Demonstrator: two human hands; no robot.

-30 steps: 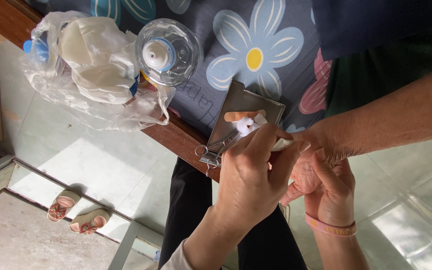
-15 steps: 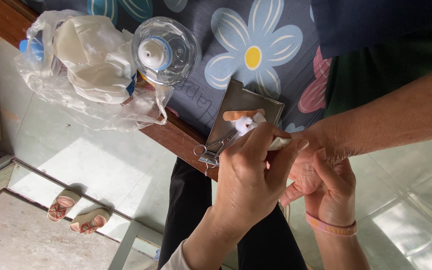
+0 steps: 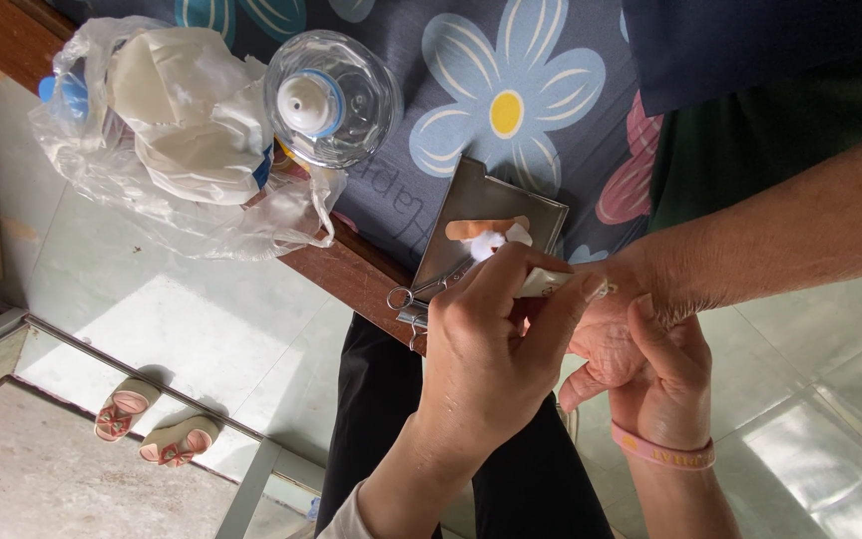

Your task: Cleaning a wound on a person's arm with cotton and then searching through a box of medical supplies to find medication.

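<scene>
The left hand (image 3: pixel 496 344) pinches a small pale tube (image 3: pixel 543 282) between thumb and curled fingers, its tip against another person's wrinkled hand (image 3: pixel 616 334). The right hand (image 3: pixel 665 384), wearing a pink rubbery band (image 3: pixel 662 454), clasps that hand from below, fingers wrapped snugly. Just above the tube lies a shiny steel tray (image 3: pixel 486 225) holding a fluffy white cotton ball (image 3: pixel 491 243); metal forceps (image 3: pixel 421 296) rest at its edge. A clear plastic bottle (image 3: pixel 331 98) and crinkled plastic bag (image 3: pixel 167 150) sit on the flowered cloth (image 3: pixel 511 100).
</scene>
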